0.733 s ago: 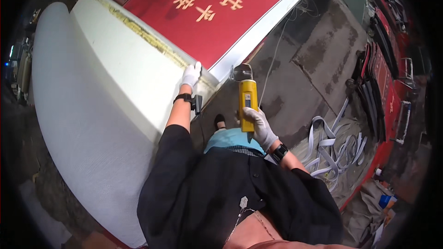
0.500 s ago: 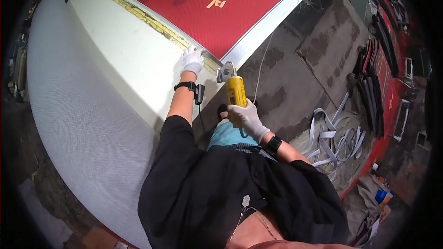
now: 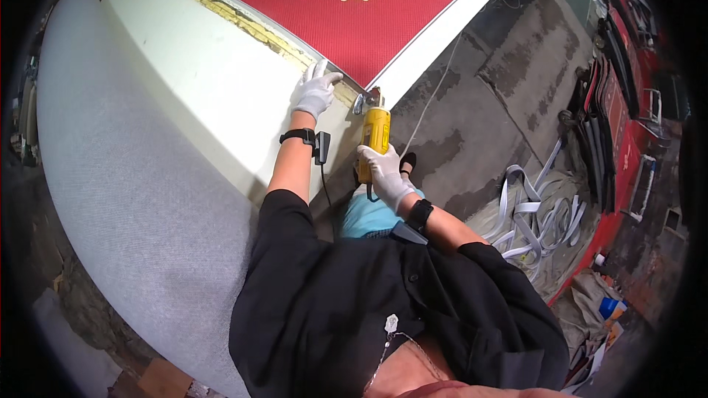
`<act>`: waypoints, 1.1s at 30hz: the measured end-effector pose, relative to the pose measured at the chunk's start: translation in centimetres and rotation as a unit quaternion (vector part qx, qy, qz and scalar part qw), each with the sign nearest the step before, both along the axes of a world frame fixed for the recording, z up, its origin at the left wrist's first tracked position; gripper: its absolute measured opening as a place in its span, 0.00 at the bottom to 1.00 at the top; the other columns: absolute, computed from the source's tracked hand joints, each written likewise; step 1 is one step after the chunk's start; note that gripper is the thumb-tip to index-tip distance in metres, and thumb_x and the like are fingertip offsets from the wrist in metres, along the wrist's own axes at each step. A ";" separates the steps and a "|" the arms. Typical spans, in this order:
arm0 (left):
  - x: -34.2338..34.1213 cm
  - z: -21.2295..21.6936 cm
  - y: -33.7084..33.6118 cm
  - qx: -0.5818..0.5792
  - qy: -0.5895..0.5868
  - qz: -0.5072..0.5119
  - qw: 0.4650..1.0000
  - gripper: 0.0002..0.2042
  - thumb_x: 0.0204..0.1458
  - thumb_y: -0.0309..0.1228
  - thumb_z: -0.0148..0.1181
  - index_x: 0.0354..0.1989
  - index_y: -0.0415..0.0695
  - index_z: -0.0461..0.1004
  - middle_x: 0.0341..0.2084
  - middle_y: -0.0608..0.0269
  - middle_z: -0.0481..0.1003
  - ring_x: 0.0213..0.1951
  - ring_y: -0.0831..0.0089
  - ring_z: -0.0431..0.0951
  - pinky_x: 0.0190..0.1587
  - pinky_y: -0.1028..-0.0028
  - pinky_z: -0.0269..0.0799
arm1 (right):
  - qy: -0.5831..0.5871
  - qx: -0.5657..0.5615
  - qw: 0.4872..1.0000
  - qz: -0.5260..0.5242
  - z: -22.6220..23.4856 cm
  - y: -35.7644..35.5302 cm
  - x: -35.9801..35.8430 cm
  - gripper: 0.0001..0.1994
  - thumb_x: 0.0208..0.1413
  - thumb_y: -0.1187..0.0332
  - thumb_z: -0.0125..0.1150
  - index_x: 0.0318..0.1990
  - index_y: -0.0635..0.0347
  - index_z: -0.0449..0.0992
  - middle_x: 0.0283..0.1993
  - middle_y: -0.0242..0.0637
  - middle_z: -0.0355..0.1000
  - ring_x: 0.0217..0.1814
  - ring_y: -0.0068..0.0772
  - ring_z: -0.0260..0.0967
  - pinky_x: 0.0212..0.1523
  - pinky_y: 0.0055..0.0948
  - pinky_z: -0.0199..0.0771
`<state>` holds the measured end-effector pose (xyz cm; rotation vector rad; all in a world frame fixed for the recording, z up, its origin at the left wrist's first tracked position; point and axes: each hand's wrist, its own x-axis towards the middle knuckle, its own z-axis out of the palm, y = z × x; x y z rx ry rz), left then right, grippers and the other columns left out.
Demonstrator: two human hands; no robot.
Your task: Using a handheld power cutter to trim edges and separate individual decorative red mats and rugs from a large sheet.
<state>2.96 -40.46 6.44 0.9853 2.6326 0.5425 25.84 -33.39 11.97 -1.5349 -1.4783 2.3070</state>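
My right hand (image 3: 389, 175), in a white glove, is wrapped round the yellow body of an electric rotary cutter (image 3: 377, 130). The cutter's metal head is at the near corner of a red mat (image 3: 369, 37) with gold lettering. My left hand (image 3: 316, 93), also gloved, lies with its fingers spread at the mat's left edge, just left of the cutter head; nothing is in it. Under that hand is a pale board (image 3: 214, 81), with a yellow, worn-looking strip (image 3: 243, 23) running along the mat. Where the blade meets the mat is too small to make out.
A large grey roll of sheet material (image 3: 140, 199) rises along the left. A thin cord (image 3: 435, 96) trails over the stained grey floor (image 3: 450, 129). Loose pale strips (image 3: 527, 210) lie tangled at the right, near dark mats (image 3: 601, 147) stacked on edge.
The cutter has moved slightly up and right to the mat's corner. My left hand has shifted a little right, and its fingers have spread. The view has shifted slightly.
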 end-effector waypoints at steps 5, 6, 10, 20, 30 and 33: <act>-2.4 -2.3 -1.1 0.107 0.059 0.077 0.989 0.14 0.55 0.34 0.50 0.47 0.46 0.76 0.61 0.56 0.64 0.64 0.54 0.59 0.66 0.56 0.53 | 0.013 -0.039 0.999 -0.029 1.4 -0.2 -2.1 0.21 0.46 0.67 0.68 0.47 0.63 0.69 0.34 0.35 0.72 0.30 0.27 0.71 0.29 0.28 0.74; -2.4 -2.3 -0.1 0.107 0.057 0.074 0.990 0.14 0.55 0.34 0.50 0.47 0.46 0.76 0.61 0.56 0.64 0.64 0.54 0.59 0.66 0.56 0.53 | 0.010 -0.074 0.996 -0.040 1.5 0.2 -2.3 0.20 0.47 0.67 0.68 0.46 0.63 0.69 0.34 0.35 0.71 0.31 0.27 0.71 0.29 0.28 0.75; -3.5 -2.0 2.9 -0.034 0.140 0.057 0.988 0.25 0.58 0.41 0.44 0.64 0.47 0.62 0.67 0.54 0.57 0.69 0.52 0.52 0.68 0.53 0.48 | 0.025 -0.091 0.989 -0.111 1.7 0.3 -3.2 0.19 0.48 0.68 0.68 0.46 0.63 0.69 0.32 0.34 0.71 0.30 0.28 0.71 0.29 0.30 0.75; -4.0 -1.5 4.5 -0.170 0.056 0.076 0.981 0.29 0.60 0.48 0.40 0.68 0.47 0.57 0.70 0.53 0.51 0.71 0.52 0.48 0.69 0.54 0.45 | 0.059 -0.172 0.968 -0.171 2.4 1.4 -4.8 0.16 0.51 0.68 0.66 0.44 0.61 0.69 0.31 0.36 0.71 0.27 0.32 0.71 0.28 0.32 0.76; -5.2 2.8 11.0 -0.227 -0.022 0.201 0.953 0.28 0.56 0.52 0.45 0.57 0.44 0.69 0.60 0.49 0.63 0.63 0.52 0.61 0.64 0.47 0.50 | 0.089 -0.118 0.963 -0.224 0.8 6.1 -7.1 0.15 0.52 0.69 0.66 0.44 0.62 0.70 0.31 0.35 0.70 0.28 0.31 0.71 0.28 0.33 0.77; -5.2 -0.4 10.0 -0.135 0.126 0.226 0.956 0.37 0.56 0.53 0.43 0.70 0.42 0.51 0.70 0.47 0.47 0.72 0.50 0.41 0.68 0.43 0.33 | 0.098 -0.106 0.966 -0.213 0.0 7.2 -8.0 0.15 0.52 0.70 0.66 0.44 0.62 0.70 0.31 0.35 0.70 0.28 0.31 0.71 0.28 0.32 0.77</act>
